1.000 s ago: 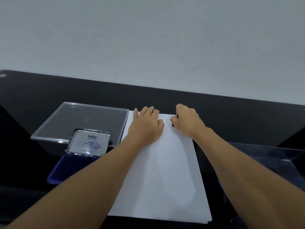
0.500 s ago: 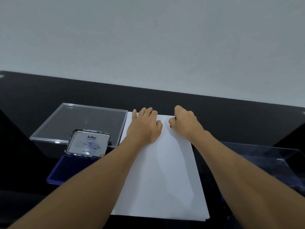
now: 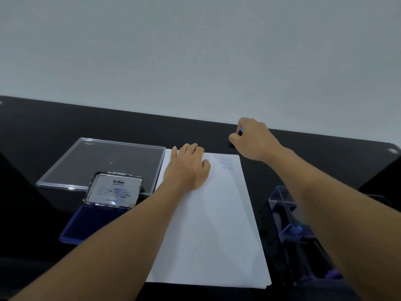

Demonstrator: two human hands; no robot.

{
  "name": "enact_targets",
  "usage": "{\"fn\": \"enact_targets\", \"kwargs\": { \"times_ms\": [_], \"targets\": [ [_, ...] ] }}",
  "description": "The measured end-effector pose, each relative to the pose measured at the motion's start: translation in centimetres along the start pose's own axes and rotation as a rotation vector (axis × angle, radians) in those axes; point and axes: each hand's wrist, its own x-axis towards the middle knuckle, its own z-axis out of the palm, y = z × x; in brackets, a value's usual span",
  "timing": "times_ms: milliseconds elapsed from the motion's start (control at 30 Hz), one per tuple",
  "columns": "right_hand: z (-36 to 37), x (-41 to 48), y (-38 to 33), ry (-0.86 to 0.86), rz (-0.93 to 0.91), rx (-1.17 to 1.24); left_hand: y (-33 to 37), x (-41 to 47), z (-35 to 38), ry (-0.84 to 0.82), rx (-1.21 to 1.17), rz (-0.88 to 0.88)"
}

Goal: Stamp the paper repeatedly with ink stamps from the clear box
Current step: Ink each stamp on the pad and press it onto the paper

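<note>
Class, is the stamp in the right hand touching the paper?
No: the right hand grips the stamp beyond the paper's far edge.

Looks like an office desk setup. Glossy black worktop (image 3: 65, 127) butted against a plain pale wall (image 3: 195, 51). Stationery on it: stack of white paper (image 3: 217, 235) in the middle, open blue Artline ink pad (image 3: 91, 222) near left, flat clear plastic cover (image 3: 104, 161) just beyond the pad, compartmented clear box (image 3: 288, 213) near right holding dark and blue items, blurred.
</note>
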Motion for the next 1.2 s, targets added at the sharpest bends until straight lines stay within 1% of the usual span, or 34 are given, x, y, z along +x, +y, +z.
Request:
{"fn": "enact_targets", "kwargs": {
  "times_ms": [367,533,700,767,867,967,1033,1200],
  "targets": [
    [-0.6,-0.5,0.2,0.012,0.007,-0.004,-0.1,0.0,-0.1,0.006,0.004,0.011],
    [-2.6,-1.7,1.0,0.022,0.0,0.004,-0.3,0.2,-0.1,-0.027,0.003,0.024],
    [-5.0,-4.1,3.2,0.011,-0.012,0.006,-0.1,0.2,-0.2,-0.02,0.033,0.026],
    [-5.9,-5.3,4.4,0.009,0.008,0.0,0.2,0.3,-0.6,-0.048,0.047,0.018],
    [-7.3,-7.4,6.2,0.031,0.048,-0.006,0.9,0.7,-1.7,-0.154,0.048,-0.045],
    [-8.6,-9.6,8.1,0.048,0.103,0.005,2.3,1.1,-3.1,-0.161,0.026,-0.11],
    [-9.5,-11.0,9.6,0.058,0.152,-0.003,4.2,1.1,-3.9,-0.151,-0.008,-0.122],
    [-11.3,-14.1,13.4,0.096,0.267,-0.022,11.1,0.0,-5.3,-0.163,-0.126,0.018]
  ]
}}
